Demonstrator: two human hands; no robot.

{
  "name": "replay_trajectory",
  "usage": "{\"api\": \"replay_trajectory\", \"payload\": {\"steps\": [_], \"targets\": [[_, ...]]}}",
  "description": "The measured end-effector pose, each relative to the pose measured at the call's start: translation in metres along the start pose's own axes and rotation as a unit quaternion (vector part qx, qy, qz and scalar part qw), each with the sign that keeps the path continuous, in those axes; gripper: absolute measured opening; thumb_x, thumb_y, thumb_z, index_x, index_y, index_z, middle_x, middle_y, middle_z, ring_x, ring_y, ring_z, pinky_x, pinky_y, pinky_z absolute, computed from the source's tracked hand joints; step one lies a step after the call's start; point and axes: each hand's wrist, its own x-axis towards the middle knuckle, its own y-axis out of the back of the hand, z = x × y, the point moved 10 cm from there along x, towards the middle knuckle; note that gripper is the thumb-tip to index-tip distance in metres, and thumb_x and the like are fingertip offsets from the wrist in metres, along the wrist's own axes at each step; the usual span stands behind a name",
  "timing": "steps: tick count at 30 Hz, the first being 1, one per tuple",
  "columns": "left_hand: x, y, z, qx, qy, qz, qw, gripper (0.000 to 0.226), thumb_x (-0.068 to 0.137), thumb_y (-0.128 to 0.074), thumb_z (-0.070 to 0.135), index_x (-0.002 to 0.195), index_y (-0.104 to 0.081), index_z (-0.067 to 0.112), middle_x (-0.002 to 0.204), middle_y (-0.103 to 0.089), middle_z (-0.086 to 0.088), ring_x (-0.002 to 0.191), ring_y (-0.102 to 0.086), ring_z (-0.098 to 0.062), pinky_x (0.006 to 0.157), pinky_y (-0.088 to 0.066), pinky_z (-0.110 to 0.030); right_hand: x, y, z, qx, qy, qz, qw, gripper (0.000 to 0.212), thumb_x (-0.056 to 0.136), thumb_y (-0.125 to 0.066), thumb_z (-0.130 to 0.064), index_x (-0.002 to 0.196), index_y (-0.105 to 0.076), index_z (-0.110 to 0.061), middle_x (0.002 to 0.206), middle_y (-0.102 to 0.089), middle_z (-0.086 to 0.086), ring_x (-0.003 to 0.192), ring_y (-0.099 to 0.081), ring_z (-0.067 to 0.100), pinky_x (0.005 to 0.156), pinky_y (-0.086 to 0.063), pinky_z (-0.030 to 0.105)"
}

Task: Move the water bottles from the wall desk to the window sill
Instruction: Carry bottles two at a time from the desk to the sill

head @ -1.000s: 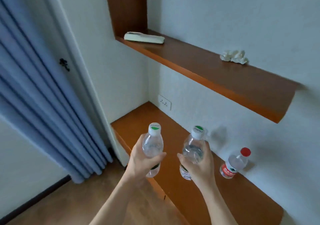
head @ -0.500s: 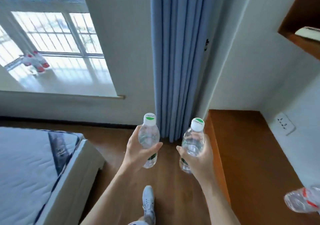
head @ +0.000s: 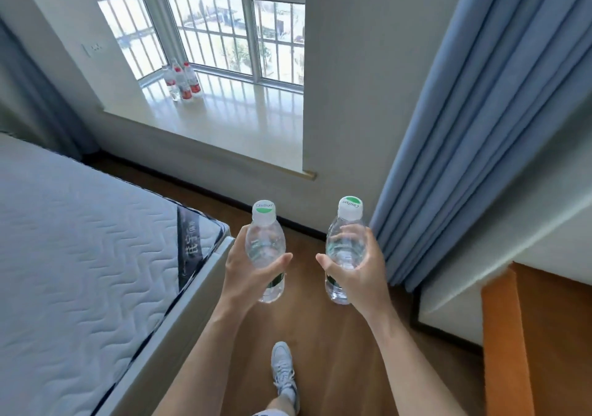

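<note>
My left hand (head: 248, 274) grips a clear water bottle (head: 265, 242) with a white and green cap, held upright over the wooden floor. My right hand (head: 360, 271) grips a second bottle of the same kind (head: 345, 239), also upright. Ahead and to the left lies the white window sill (head: 243, 120). Three bottles with red labels (head: 182, 79) stand together at its far left, by the glass. The orange wall desk (head: 528, 335) shows at the lower right corner; no bottles are visible on this part of it.
A white quilted mattress (head: 80, 255) on a bed frame fills the left side. Blue curtains (head: 464, 127) hang at the right, between sill and desk. A strip of wooden floor (head: 320, 319) runs between bed and desk toward the sill. My shoe (head: 283, 370) is on it.
The view has swung left from the desk toward the window, and the sill is now nearer and more central. Both hands keep the same hold on their bottles.
</note>
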Motion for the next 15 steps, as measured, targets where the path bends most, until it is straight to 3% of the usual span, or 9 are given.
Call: {"api": "replay_trajectory", "payload": {"steps": [4, 8, 15], "targets": [[0.071, 0.019, -0.009, -0.021, -0.003, 0.025, 0.999, 0.053, 0.059, -0.084, 0.046, 0.103, -0.055, 0.039, 0.094, -0.066, 0.017, 0.091, -0.068, -0.010, 0.085, -0.057, -0.042, 0.074, -0.046, -0.011, -0.006, 0.021, -0.016, 1.000, 0.055, 0.068, -0.090, -0.018, 0.108, -0.054, -0.025, 0.099, -0.069, -0.007, 0.096, -0.067, 0.011, 0.083, -0.053, 0.023], [0.145, 0.038, -0.008, -0.036, -0.014, 0.031, 0.999, 0.053, 0.066, -0.089, 0.030, 0.108, -0.056, 0.035, 0.098, -0.067, 0.010, 0.092, -0.067, -0.011, 0.085, -0.057, -0.038, 0.142, -0.090, -0.027, -0.023, 0.046, -0.021, 0.998, 0.056, 0.067, -0.091, -0.020, 0.109, -0.054, -0.025, 0.098, -0.070, -0.008, 0.093, -0.068, 0.011, 0.082, -0.055, 0.024], [0.245, 0.075, -0.012, -0.038, -0.023, 0.073, 0.996, 0.060, 0.068, -0.089, 0.026, 0.111, -0.051, 0.043, 0.105, -0.064, 0.007, 0.097, -0.065, -0.010, 0.079, -0.054, -0.023, 0.230, -0.153, -0.028, -0.028, 0.057, -0.032, 0.997, 0.060, 0.066, -0.092, -0.021, 0.112, -0.054, -0.022, 0.098, -0.070, -0.011, 0.091, -0.069, 0.007, 0.079, -0.055, 0.021]]}}
